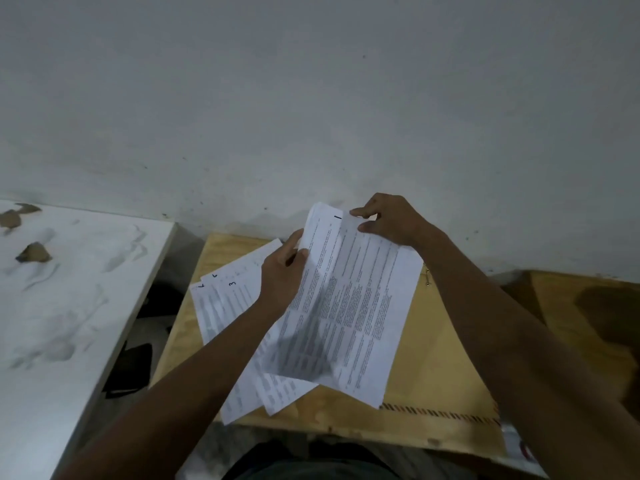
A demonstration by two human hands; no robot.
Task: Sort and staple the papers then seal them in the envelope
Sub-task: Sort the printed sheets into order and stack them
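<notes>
Sorting underway: your left hand (281,271) and right hand (388,220) pinch the page marked 1 (349,306) above the worktop (446,348); numbered sheets (225,296) lie fanned beside it (stapling and the envelope (450,396) apparently remain).

the wooden top (433,344) is mostly covered: loose sheets (225,299) fanned at its left, a brown envelope (440,382) on the right, a lifted page (349,306) over the middle. bare wood shows along the far edge and left rim. a gap separates it from the white table (69,289); the wall (311,98) closes the far side.
</notes>
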